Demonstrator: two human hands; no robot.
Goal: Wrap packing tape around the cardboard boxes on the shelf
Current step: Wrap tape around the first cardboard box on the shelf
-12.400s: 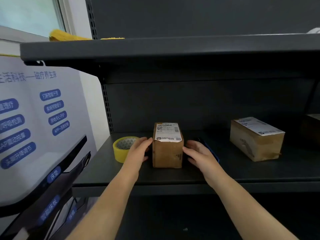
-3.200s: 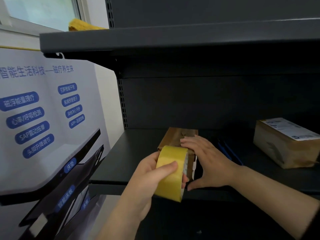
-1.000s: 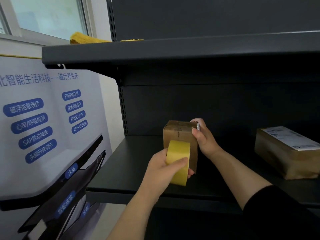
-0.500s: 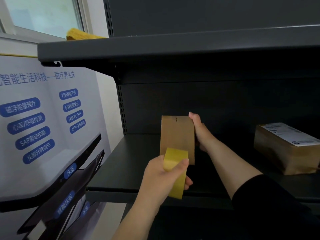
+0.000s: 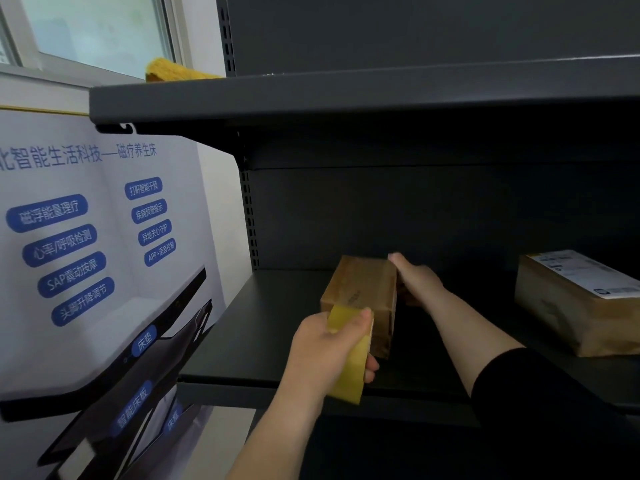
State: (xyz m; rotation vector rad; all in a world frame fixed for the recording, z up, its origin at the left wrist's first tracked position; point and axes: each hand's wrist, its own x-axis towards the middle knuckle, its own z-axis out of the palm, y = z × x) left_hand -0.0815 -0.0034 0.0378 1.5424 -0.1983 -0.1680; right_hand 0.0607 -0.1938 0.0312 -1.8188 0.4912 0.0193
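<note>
The person stood at a dark metal shelf w/ both arms reaching in. The left hand gripped a roll of yellow packing tape, thumb curled over the top of the roll & the other fingers wrapped round under it; the roll was held edge-on, right up against the near face of a small cardboard box. Couldn't tell whether a strip ran from roll to box, since the hand covered that spot. The small box was near the front-middle of the shelf board, tilted, its plain brown side turned up & toward the camera; whether its bottom edge rested on the board or was lifted a bit I couldn't say. The right hand was on the far right side of that box, fingers pressed along the side w/ a fingertip showing above the top back corner; the palm side was hidden by the box, so how tightly it held wasn't clear, but it looked to be steadying the box. A black sleeve covered the right forearm from abt the elbow. Well apart, at the right end of the same shelf, lay a bigger cardboard box w/ a white shipping label on top. Left of the shelving stood a poster w/ blue Chinese text bubbles, below a window. Something yellow sat on the upper shelf's left end.
</note>
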